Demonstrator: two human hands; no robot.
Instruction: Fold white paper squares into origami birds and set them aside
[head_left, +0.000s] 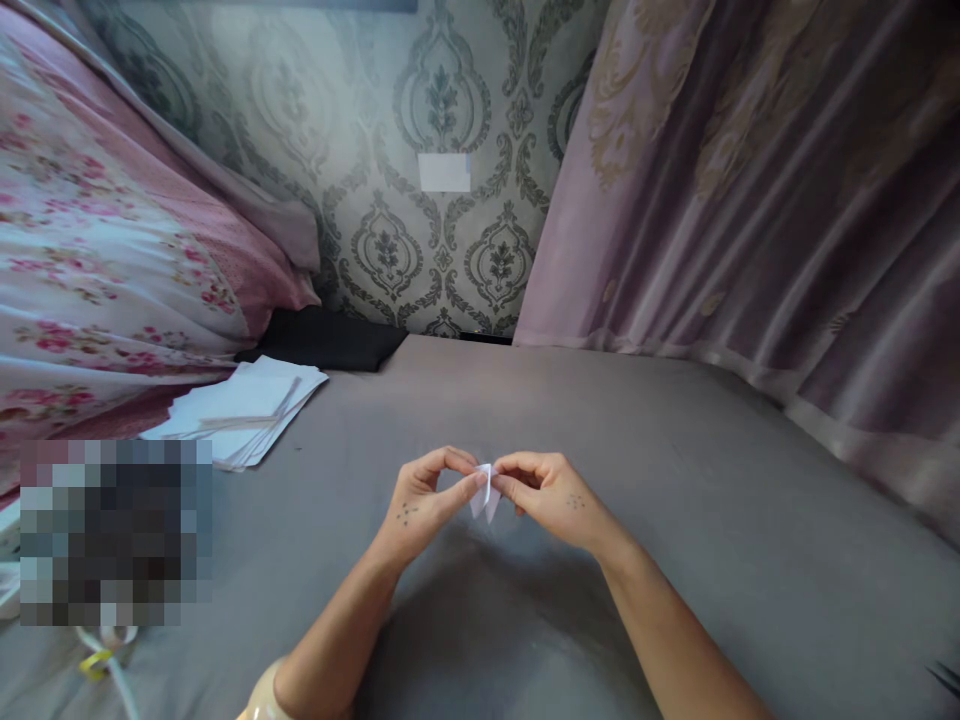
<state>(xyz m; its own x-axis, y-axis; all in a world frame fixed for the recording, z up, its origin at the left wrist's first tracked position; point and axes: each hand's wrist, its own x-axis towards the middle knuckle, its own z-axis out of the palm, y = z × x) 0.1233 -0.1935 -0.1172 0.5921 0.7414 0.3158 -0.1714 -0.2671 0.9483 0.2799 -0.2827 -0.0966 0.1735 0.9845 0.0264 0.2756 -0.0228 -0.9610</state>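
A small piece of folded white paper [487, 492] is held up over the grey sheet, its pointed ends hanging downward. My left hand [429, 502] pinches its left side between thumb and bent forefinger. On the opposite side, my right hand [551, 492] grips the paper the same way, so the two sets of fingertips almost meet. The fingers cover the upper part of the folds. Small dark dots mark the backs of both hands.
A stack of white paper sheets [247, 405] lies at the left, by a black flat item [330, 340]. Floral fabric [112, 270] drapes on the left, a pink curtain [675, 200] on the right. A pale cable [116, 670] and a pixelated patch are at lower left.
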